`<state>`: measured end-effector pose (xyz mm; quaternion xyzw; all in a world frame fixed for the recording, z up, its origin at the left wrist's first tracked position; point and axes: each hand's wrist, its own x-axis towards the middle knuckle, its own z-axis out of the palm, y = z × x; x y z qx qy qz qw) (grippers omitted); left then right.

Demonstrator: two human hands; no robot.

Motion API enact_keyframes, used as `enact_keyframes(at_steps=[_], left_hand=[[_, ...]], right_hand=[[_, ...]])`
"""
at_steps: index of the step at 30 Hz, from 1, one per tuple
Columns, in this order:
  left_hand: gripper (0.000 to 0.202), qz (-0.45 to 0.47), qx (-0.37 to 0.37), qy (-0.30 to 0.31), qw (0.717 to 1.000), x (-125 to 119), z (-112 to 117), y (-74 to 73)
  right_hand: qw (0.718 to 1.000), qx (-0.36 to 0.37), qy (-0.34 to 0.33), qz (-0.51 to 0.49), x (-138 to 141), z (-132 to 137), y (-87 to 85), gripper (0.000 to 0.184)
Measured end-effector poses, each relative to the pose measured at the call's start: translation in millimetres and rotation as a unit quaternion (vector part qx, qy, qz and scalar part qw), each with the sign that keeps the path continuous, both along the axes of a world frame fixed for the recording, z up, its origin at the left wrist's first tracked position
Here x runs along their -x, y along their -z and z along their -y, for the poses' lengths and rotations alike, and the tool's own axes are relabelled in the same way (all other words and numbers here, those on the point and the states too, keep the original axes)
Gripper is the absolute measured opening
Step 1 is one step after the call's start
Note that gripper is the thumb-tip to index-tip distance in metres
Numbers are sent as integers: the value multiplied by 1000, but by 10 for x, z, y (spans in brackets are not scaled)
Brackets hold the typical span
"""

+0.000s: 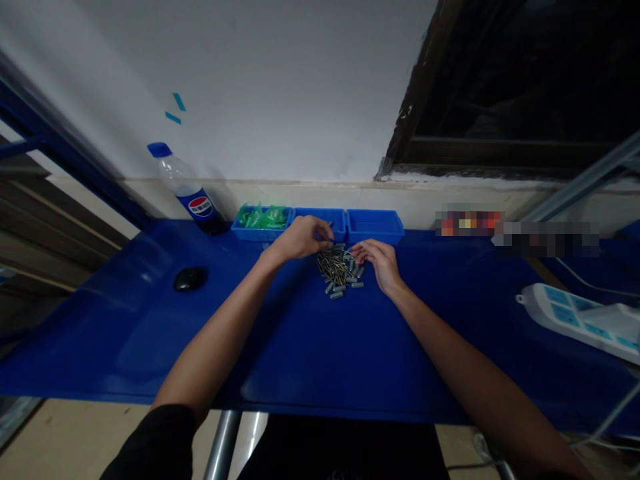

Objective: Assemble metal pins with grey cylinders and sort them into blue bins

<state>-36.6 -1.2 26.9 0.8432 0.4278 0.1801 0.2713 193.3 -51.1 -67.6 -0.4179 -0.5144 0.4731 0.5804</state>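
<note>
A pile of small grey and brass-coloured metal parts (341, 272) lies on the blue table (310, 347) in front of the bins. My left hand (300, 238) hovers at the pile's far left edge, fingers pinched together by the middle blue bin (338, 220); what they pinch is too small to make out. My right hand (379, 260) rests at the pile's right side, fingers curled and touching the parts. A left blue bin (261, 225) holds green pieces, and a right blue bin (375, 225) stands beside the others.
A cola bottle (186, 190) stands at the back left against the wall. A black mouse (190, 278) lies on the left of the table. A white power strip (583, 320) with cables sits at the right. A window frame is at upper right.
</note>
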Motion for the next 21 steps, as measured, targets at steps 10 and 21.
enact_keyframes(at_steps=[10,21], left_hand=[[37,139,-20,-192,971,32,-96,120],[22,-130,-7,57,990,-17,10,77]], right_hand=[[1000,3,-2,4,2,10,-12,27],[1000,3,6,8,2,3,-10,28]])
